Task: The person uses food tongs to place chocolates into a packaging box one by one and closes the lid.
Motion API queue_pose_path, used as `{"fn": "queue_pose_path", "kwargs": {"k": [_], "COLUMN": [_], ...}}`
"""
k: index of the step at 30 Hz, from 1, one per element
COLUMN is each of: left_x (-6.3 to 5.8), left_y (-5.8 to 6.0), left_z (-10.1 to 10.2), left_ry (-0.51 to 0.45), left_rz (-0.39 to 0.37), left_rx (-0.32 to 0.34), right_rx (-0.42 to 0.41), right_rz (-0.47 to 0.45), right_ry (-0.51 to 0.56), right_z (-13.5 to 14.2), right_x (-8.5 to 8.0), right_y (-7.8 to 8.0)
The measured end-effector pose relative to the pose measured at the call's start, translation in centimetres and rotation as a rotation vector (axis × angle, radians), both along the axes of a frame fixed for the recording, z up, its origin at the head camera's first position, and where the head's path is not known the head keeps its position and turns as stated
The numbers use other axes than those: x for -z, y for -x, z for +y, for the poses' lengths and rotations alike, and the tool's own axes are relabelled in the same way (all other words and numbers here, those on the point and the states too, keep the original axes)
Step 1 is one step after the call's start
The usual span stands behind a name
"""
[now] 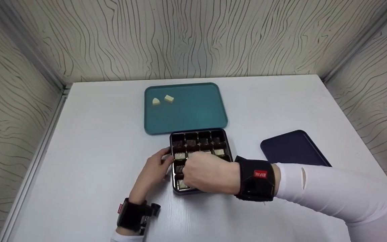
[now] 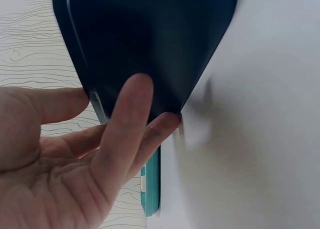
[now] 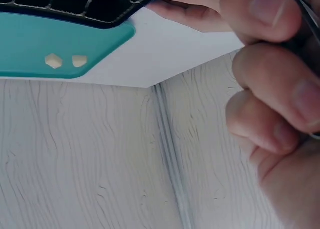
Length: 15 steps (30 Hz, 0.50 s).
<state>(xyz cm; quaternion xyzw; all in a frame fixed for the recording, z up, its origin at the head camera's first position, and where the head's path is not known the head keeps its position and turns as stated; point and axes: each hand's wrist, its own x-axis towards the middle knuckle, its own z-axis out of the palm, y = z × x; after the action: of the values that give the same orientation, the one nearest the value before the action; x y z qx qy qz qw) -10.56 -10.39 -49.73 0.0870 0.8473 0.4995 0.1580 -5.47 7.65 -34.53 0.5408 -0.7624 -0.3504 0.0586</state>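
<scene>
A dark box (image 1: 226, 143) divided into small compartments holds dark brown and pale chocolate-like pieces, among them a pale piece (image 1: 180, 156). My left hand (image 1: 153, 170) rests against its left side. In the left wrist view, the fingertips (image 2: 172, 119) touch the dark wall (image 2: 155, 34) without wrapping round it. Over the box's lower middle, my right hand (image 1: 208, 172) covers several compartments. Its fingers are curled, and the right wrist view shows them gripping a slim dark tool (image 3: 304, 10), mostly hidden, of a kind I cannot tell.
Behind the box lies a teal tray (image 1: 197, 111) with two pale pieces, one wedge-shaped (image 1: 156, 101) and one blocky (image 1: 169, 98). A dark blue lid-like panel (image 1: 291, 148) lies to the right, partly under the right forearm. Wood-patterned walls (image 1: 180, 40) enclose the white table (image 1: 96, 134).
</scene>
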Motion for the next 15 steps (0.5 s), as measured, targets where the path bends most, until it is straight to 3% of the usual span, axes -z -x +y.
{"fn": "queue_pose_path", "kwargs": {"k": [6,15], "left_x": [-0.2,-0.1], "left_y": [0.1,-0.1], "left_z": [0.3,0.0], "left_ry": [0.004,-0.010], "left_rz": [0.006,-0.013], "left_rx": [0.000,0.003], "right_rx": [-0.047,-0.050], "right_rz": [0.014,0.058], "right_ry": [0.004,0.013], "right_z": [0.7,1.7], "right_x": [-0.1,-0.8], "right_y": [0.2,0.4]}}
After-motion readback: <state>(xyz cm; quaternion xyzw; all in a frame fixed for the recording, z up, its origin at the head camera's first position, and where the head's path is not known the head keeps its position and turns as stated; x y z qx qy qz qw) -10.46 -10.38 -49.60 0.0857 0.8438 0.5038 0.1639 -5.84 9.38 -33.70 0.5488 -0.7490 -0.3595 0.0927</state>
